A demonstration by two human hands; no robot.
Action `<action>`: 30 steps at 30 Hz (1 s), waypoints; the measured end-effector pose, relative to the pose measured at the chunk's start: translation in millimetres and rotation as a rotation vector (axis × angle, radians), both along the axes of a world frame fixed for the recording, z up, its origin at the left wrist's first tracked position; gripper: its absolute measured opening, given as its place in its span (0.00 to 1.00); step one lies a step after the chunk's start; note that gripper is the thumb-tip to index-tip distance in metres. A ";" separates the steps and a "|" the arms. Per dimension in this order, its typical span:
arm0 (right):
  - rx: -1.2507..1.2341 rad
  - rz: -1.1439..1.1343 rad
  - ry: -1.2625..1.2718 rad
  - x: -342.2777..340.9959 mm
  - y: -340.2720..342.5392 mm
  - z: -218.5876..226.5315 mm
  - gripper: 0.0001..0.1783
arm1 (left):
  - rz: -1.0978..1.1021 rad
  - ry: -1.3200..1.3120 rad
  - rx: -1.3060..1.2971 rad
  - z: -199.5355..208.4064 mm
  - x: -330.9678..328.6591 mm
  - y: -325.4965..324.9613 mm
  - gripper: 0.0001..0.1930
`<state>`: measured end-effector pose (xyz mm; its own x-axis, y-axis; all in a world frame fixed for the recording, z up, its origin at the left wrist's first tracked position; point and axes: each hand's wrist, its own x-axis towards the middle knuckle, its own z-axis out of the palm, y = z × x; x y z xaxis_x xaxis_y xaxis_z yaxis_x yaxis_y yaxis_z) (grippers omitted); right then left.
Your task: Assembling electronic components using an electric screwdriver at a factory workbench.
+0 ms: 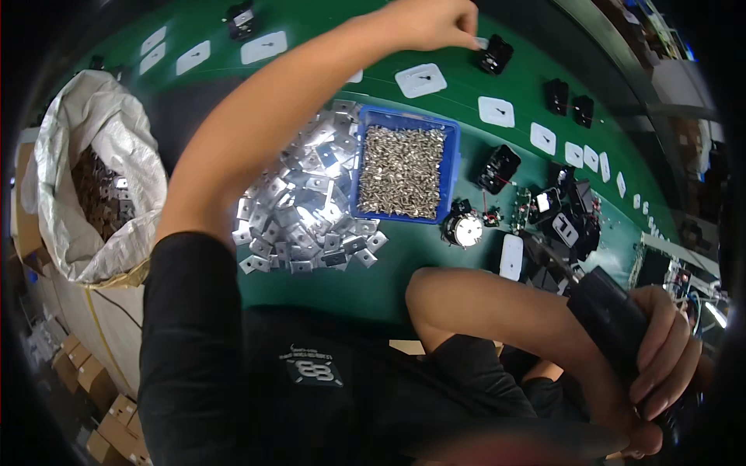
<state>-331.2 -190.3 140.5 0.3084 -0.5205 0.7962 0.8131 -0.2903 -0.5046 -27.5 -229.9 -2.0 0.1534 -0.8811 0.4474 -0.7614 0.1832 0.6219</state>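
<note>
My left arm stretches across to the far side, where my left hand (439,25) is closed in a pinch. At its fingertips a small pale flat piece (482,43) touches a black plastic housing (496,56) on the green belt. My right hand (664,353) is at the lower right, fingers wrapped around a black electric screwdriver (606,314). Its shaft points up and to the left, over black parts on the table. Below my left hand stands a blue bin (454,167) of small silver screws (402,171). Beside the bin lies a heap of silver metal plates (299,221).
A white woven sack (58,179) holding small metal parts stands at the left. White plates (420,80) and black housings (556,96) are spaced along the green belt (350,15). Another housing (498,168), a round part (466,230) and wired boards (523,206) lie right of the bin.
</note>
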 end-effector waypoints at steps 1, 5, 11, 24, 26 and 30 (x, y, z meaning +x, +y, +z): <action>0.000 -0.011 -0.025 -3.6 -2.0 0.0 0.29 | -0.014 0.010 -0.026 -10.6 -0.7 -13.4 0.12; 0.030 0.019 0.013 -9.3 -10.2 -4.4 0.30 | -0.002 -0.118 0.136 -35.2 -15.5 -69.4 0.11; 0.122 -0.065 0.090 2.8 -19.3 -19.3 0.24 | 0.039 -0.164 0.233 -57.7 -7.1 -96.1 0.11; 0.208 0.074 0.184 -10.6 -50.5 -21.8 0.19 | -0.061 -0.015 0.218 -53.0 0.2 -96.7 0.15; 0.206 0.036 0.190 -9.0 -45.5 -20.6 0.19 | -0.068 0.019 0.158 -54.6 -2.3 -101.1 0.29; 0.051 0.111 0.232 -17.5 -57.4 -18.7 0.25 | 0.008 -0.082 0.222 -52.2 15.2 -90.7 0.15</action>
<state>-348.7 -247.8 121.8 0.5368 -0.5108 0.6715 0.6996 -0.1755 -0.6927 -12.4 -320.6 -54.1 0.1314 -0.9583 0.2537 -0.8121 0.0427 0.5820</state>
